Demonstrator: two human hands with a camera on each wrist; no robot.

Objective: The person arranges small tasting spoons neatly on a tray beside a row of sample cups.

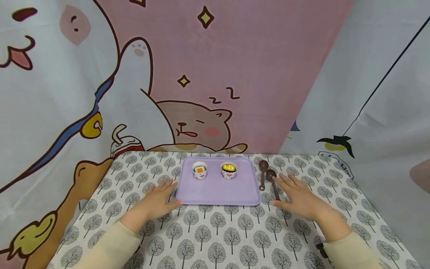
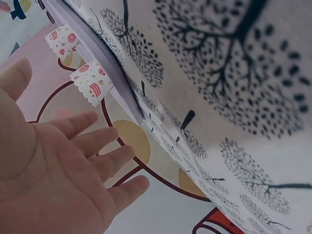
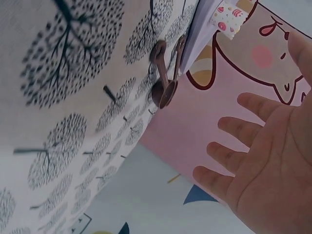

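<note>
My left hand (image 1: 157, 200), fingers spread and holding nothing, is over the table at the left edge of a lilac tray (image 1: 218, 194). My right hand (image 1: 300, 197) is likewise spread and bare, to the right of two brown spoons. One spoon (image 1: 263, 170) lies close beside the tray; the other spoon (image 1: 273, 181) lies nearer my right fingertips. Two small paper cups stand on the tray. The left cup (image 1: 199, 170) has a white filling with an orange square, and the right cup (image 1: 229, 170) has a yellow topping over black. Both palms show in the wrist views.
A tree-print cloth (image 1: 218, 231) covers the table. Behind it hangs a pink cartoon backdrop (image 1: 255, 74) with a sleeping bear, and a pale curtain (image 1: 386, 93) hangs at the right.
</note>
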